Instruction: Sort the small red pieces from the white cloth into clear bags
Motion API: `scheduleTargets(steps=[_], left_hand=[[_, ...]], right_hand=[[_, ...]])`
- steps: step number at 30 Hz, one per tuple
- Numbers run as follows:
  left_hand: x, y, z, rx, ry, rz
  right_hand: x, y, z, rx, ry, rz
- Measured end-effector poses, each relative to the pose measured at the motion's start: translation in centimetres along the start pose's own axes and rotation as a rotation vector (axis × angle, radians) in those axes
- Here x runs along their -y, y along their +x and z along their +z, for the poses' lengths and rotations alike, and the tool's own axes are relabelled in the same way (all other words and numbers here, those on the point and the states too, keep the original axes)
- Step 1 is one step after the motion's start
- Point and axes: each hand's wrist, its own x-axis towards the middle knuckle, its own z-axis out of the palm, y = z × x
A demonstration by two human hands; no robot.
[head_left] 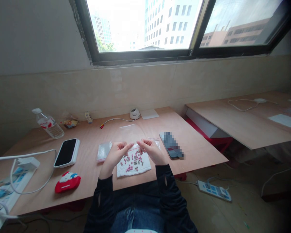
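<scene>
A person's left hand (114,156) and right hand (152,151) come together in a narrow pinch above a wooden desk (199,152), their fingertips (138,143) almost touching; whatever they may hold is too small to tell. Directly below, near the desk's front edge, a white cloth (133,167) carries scattered pink beads (129,167) and small grey pieces (135,161). A clear plastic bag (129,134) lies just beyond the hands, with a folded plastic packet (103,151) to the left. Black sleeves (104,194) cover both forearms, which angle up from the lap with elbows bent. A phone (171,145) lies to the right; another phone (67,152) rests left, near a red pouch (68,182).
</scene>
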Motion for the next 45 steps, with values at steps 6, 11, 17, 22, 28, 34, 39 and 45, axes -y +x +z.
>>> scheduleTargets(steps=[6,11,17,22,28,34,39,45], left_hand=[[-0.1,0.0,0.0,-0.038,0.003,0.003],[-0.2,-0.1,0.0,-0.058,-0.009,0.001],[-0.5,-0.2,-0.4,-0.087,-0.074,0.031],[-0.2,0.0,-0.4,-0.046,-0.148,0.008],[0.3,0.1,-0.3,-0.022,-0.167,-0.013],[0.1,0.0,-0.2,-0.027,-0.165,-0.037],[0.4,0.1,-0.3,-0.081,-0.198,-0.042],[0.5,0.2,-0.2,-0.098,-0.225,-0.051]], right_hand=[[-0.1,0.1,0.1,-0.006,0.006,-0.004],[-0.1,0.1,0.1,0.028,0.027,0.013],[0.0,0.1,-0.1,0.046,0.024,0.017],[0.1,0.1,-0.3,-0.002,-0.025,0.001],[0.2,0.2,-0.2,-0.042,-0.073,-0.030],[0.2,0.2,0.0,-0.079,-0.069,-0.035],[0.4,0.0,0.1,-0.052,-0.111,-0.009],[0.3,0.0,0.2,-0.067,-0.101,-0.016]])
